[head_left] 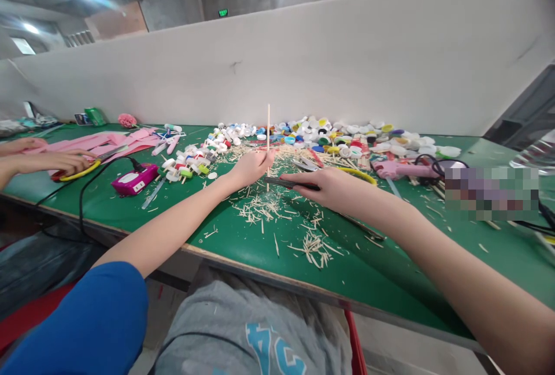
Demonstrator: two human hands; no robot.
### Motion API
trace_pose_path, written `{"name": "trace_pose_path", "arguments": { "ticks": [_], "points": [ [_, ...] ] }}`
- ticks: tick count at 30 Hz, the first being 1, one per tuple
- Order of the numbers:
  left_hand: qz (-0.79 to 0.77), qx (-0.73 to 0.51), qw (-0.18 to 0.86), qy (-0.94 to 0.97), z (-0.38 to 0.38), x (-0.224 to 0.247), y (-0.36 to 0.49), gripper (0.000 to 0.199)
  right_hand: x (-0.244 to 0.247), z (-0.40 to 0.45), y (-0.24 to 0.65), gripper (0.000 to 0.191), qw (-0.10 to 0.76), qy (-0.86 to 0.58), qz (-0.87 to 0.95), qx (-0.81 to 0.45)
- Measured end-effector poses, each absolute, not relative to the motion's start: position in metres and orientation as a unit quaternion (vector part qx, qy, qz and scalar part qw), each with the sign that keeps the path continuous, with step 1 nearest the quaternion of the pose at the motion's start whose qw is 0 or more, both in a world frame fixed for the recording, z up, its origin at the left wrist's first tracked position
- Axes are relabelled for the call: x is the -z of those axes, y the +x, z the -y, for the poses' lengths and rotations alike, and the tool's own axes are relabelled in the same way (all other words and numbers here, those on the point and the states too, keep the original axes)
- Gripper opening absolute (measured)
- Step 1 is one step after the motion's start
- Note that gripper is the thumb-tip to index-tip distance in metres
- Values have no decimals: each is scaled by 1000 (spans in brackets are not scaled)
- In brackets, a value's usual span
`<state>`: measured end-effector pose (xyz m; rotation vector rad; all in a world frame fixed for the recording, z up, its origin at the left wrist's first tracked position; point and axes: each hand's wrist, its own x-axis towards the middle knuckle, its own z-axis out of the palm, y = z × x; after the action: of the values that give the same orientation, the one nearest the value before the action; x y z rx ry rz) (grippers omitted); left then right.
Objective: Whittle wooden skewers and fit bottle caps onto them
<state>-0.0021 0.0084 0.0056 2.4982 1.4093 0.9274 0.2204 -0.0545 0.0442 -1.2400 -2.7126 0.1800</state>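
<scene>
A co-worker's hand [65,162] is resting by a yellow handle [78,176]. The left hand [251,168], fingers closed, is pinching a stick [268,123] upright over shavings [260,207]; the right hand [321,181], fingers wrapped, is holding a dark tool [284,182] at the stick's lower end.

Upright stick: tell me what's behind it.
Behind the upright stick show a pale partition and, lower down, a heap of small caps. The left grip covers whatever lies directly behind it.
</scene>
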Motion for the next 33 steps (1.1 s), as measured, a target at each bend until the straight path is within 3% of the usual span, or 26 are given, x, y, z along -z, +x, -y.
{"name": "trace_pose_path", "arguments": {
  "ticks": [33],
  "points": [
    [-466,-311,63,826,-10,-4,-2,63,-45,63,217,40,72,-415,906,-36]
  ]
}}
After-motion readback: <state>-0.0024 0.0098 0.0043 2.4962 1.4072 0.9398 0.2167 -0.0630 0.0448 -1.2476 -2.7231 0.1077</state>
